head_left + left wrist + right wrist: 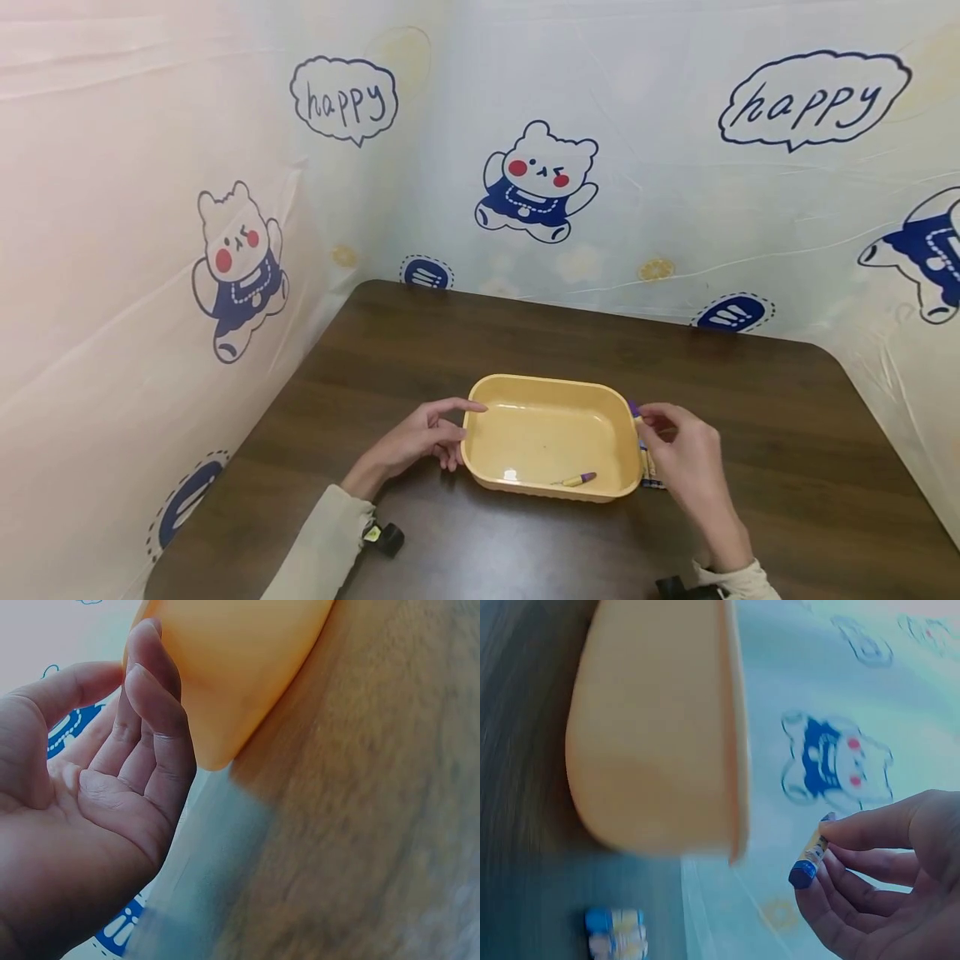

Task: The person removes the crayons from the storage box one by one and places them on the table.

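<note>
A yellow plastic basin [547,492] stands on the table in the head view. My left hand [420,437] holds its left end, the index finger reaching over the rim and other fingers curled outside. In the left wrist view the same hand [105,750] is against the basin wall [232,675]. Past the basin's right rim, my right hand [686,450] pinches a crayon [811,859] with a yellow wrapper and a blue-purple end, between thumb and fingers. Another crayon [577,480], purple at one end, lies inside the basin near its front wall.
Several crayons [617,931] lie together on the table just right of the basin, partly hidden by my right hand in the head view. The dark brown table [450,333] is bordered by a printed curtain [637,208] behind and at the sides.
</note>
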{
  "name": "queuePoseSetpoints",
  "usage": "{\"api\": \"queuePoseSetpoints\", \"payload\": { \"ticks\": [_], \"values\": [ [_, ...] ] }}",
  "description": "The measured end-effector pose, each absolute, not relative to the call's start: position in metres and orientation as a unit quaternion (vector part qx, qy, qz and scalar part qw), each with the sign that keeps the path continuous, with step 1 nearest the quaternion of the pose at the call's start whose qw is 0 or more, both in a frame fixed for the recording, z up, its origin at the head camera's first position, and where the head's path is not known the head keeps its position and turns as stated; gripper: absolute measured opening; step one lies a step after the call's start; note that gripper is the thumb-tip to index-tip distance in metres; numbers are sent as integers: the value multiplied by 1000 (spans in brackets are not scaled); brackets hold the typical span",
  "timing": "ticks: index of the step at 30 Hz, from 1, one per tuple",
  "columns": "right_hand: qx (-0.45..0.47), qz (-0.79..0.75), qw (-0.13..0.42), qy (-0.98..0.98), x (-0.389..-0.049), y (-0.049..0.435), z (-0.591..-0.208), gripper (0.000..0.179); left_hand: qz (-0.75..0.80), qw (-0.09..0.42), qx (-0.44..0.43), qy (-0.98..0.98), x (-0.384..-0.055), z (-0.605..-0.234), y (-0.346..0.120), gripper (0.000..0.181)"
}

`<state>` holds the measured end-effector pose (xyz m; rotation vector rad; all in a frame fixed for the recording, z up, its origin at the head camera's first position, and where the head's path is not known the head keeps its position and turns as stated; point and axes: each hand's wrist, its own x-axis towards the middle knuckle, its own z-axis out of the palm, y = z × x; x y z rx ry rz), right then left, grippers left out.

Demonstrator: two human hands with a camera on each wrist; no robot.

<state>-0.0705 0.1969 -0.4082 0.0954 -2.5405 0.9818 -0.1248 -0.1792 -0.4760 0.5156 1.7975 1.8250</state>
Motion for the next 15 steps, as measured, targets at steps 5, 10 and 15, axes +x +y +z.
{"api": "queuePoseSetpoints", "payload": {
  "ticks": [5,10,15],
  "values": [
    [-20,359,225,-906,-62,221,-408,15,677,262,190,661,-126,-475,-179,47],
    [-64,361,212,-906,-56,237,-416,15,679,264,192,658,-126,-478,-180,47],
    [-91,375,180,-905,-57,253,-429,17,680,264,193,656,-126,-480,-179,46]
  ]
}}
